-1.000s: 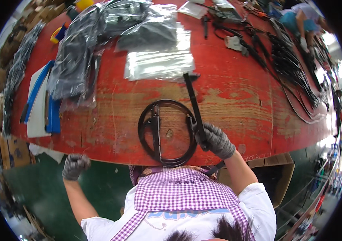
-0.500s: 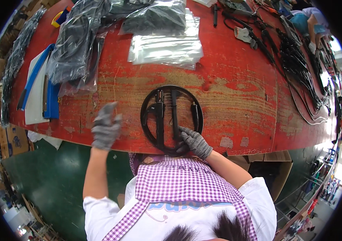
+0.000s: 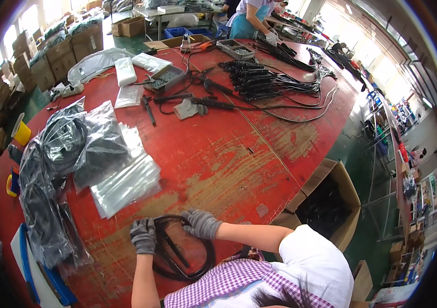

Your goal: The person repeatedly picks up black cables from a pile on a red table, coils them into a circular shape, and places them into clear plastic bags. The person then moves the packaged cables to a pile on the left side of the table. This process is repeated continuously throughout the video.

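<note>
A coil of black cable (image 3: 211,255) lies on the red table close in front of my apron. My left hand (image 3: 143,235), in a grey striped knit glove, is closed at the coil's left far side. At its far right side, my gloved right hand (image 3: 201,224) has its fingers curled onto the cable. A straight black rod-like section (image 3: 176,250) runs across the inside of the coil. The fingertips of both hands are partly hidden against the cable.
Clear plastic bags (image 3: 128,177) lie beyond my left hand, beside bagged black coils (image 3: 64,136). A blue-and-white holder (image 3: 33,267) sits at the left edge. Farther off are black cables (image 3: 259,79), a parts tray (image 3: 164,79) and a co-worker (image 3: 249,18). An open carton (image 3: 349,192) stands right.
My left hand has come from the bare table onto the coil and closed there. My right hand has shifted to the coil's far side. The view has swung up and to the right.
</note>
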Demonstrator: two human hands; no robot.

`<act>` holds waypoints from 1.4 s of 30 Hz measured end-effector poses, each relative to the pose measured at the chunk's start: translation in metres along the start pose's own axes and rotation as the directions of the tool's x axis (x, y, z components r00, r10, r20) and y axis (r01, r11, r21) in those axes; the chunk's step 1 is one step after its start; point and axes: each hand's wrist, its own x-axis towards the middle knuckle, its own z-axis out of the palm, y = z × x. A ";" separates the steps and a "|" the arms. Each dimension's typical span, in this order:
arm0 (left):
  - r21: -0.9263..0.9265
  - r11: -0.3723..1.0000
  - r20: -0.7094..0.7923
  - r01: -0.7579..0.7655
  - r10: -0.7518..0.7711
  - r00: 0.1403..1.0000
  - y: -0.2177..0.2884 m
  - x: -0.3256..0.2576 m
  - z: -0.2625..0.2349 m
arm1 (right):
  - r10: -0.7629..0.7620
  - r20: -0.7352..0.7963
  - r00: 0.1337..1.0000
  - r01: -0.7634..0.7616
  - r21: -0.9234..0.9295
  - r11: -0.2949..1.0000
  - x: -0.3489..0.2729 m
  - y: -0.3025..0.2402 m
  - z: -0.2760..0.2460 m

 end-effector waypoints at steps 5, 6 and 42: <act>0.002 1.000 -0.034 -0.009 0.009 0.999 0.008 -0.002 -0.004 | -0.026 0.300 0.954 0.100 -0.233 0.967 0.042 -0.018 -0.051; 0.017 0.999 -0.037 -0.031 0.032 0.999 0.008 -0.002 -0.002 | -0.129 0.131 0.983 0.148 -0.146 0.978 0.059 -0.017 -0.050; -0.771 0.390 0.249 0.503 -0.543 0.802 -0.091 -0.062 -0.103 | -0.263 0.011 0.965 0.258 -0.237 0.937 0.265 -0.045 0.002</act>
